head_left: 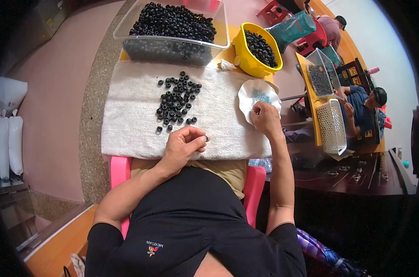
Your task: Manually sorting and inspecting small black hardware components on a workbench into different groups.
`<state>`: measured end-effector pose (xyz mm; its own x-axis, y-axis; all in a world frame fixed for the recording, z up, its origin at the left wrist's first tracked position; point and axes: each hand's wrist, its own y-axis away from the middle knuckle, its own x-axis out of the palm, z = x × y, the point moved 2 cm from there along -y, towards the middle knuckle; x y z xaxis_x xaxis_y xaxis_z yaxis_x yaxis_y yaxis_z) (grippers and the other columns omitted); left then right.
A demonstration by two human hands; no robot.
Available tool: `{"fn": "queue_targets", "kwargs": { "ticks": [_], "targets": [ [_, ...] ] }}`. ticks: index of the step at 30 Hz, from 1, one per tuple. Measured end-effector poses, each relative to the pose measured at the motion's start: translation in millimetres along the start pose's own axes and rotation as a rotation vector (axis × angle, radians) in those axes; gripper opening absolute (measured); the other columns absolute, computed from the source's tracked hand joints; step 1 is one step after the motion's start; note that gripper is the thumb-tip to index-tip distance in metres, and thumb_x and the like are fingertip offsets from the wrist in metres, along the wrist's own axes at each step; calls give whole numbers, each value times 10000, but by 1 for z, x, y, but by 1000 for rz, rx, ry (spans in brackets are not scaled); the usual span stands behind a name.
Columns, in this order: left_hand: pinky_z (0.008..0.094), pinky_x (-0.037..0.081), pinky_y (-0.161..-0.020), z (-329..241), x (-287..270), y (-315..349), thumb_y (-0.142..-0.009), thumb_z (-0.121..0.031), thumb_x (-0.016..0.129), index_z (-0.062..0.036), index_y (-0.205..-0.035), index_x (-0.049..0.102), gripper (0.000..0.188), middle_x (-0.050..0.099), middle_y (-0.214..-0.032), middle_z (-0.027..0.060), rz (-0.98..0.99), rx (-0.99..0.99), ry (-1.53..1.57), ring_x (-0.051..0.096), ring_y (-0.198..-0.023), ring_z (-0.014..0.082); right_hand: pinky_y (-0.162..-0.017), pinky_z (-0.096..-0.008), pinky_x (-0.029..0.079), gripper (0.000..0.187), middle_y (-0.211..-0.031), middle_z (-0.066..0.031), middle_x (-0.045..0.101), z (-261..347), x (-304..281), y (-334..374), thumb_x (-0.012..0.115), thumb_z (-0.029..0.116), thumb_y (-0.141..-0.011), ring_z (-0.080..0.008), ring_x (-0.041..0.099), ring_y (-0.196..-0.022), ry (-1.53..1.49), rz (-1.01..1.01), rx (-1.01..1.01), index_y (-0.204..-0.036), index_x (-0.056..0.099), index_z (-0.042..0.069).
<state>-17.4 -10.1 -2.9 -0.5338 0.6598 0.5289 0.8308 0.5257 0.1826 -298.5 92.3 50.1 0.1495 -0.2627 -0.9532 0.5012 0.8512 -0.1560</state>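
My left hand [184,147] is closed near the front edge of a white towel [131,106], thumb and fingertips pinching a small black bead [206,137]. Just beyond it lies a loose group of round black beads [176,99] with holes through them. My right hand [266,119] reaches into a white wavy-rimmed dish [244,96] on the towel's right side. Tiny light-blue pieces [261,96] lie in that dish, too small to name. The right fingers are drawn together, and their tips are hidden behind the hand.
A clear bin [172,51] full of black beads stands at the back, a yellow tub [246,60] of them to its right. Crumpled tissue [227,65] lies between. At right, a person [368,108] sits by another table with a white basket [329,127]. White sacks [8,143] stand left.
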Motion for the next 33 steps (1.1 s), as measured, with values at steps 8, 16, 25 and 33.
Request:
{"fn": "queue_targets", "kwargs": {
  "ticks": [8,16,25,33],
  "targets": [
    [249,553,-748,-1,0,0,-933,-94,641,-10,-1027,620,128,696,-954,86,-2,8,-11,644,-805,102,-752,-414,514,168,-891,-198,667,-8,-3,8,614,99,-785,-373,653,-844,-46,-103,-94,-917,684,22],
    [253,555,-748,-2,-1,0,-936,-101,640,-8,-1036,615,139,697,-962,92,3,-3,-14,646,-803,104,-794,-419,512,155,-962,-142,668,4,-13,4,633,101,-816,-357,649,-893,61,-40,-78,-946,699,47],
    [252,554,-743,1,-3,-1,-933,-77,627,-2,-1030,622,123,699,-956,92,-4,-2,-26,647,-798,106,-843,-427,505,188,-981,-160,688,7,-2,-31,626,73,-788,-358,649,-902,167,-1,-222,-954,713,52],
    [248,552,-742,-3,-2,-1,-933,-80,632,1,-1026,624,124,696,-956,89,-9,-1,-30,644,-801,103,-857,-433,501,215,-956,-190,687,3,6,-40,593,49,-777,-369,646,-912,231,112,-250,-954,714,31]
  ]
}}
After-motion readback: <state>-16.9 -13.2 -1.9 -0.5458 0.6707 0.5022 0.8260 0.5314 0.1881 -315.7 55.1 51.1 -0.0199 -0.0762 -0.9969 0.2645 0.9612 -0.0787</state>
